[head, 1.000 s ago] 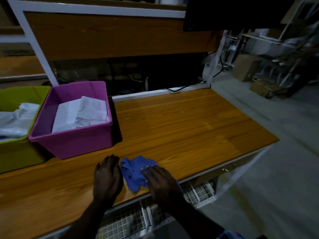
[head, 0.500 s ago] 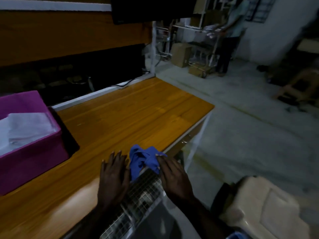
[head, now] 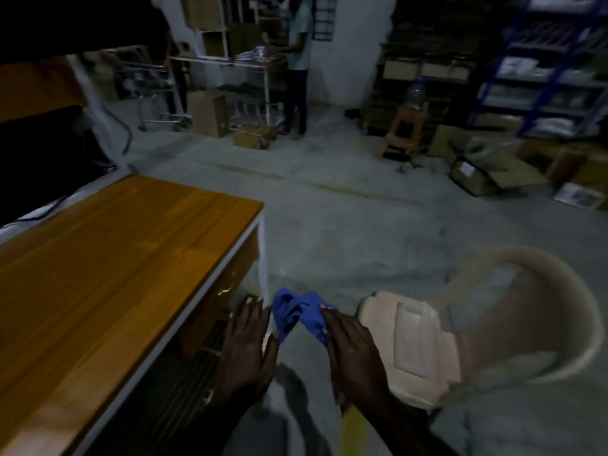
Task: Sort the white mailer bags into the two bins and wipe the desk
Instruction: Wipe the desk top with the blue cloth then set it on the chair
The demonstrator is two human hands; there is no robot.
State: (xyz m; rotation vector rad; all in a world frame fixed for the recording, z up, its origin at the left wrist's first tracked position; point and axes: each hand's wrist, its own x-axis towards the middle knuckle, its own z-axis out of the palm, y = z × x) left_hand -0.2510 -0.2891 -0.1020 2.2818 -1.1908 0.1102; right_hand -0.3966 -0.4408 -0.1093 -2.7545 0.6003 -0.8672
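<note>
Now both hands hanging past bench [head: 108, 258] front edge, over floor. Blue cloth [head: 297, 314] bunched between them, off bench. Right hand [head: 353, 350] fingers curling on cloth's right side, gripping it; left hand [head: 246, 348] fingers spread straight, thumb side touching cloth. Beige plastic chair [head: 460, 327] standing just right of right hand. Open concrete floor [head: 345, 225] lying ahead.

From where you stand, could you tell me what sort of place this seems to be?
Most likely a warehouse or packing room: cardboard boxes stand on a bare concrete floor, blue metal shelving holds stacked goods, and a wooden packing desk stands on the left.
</note>
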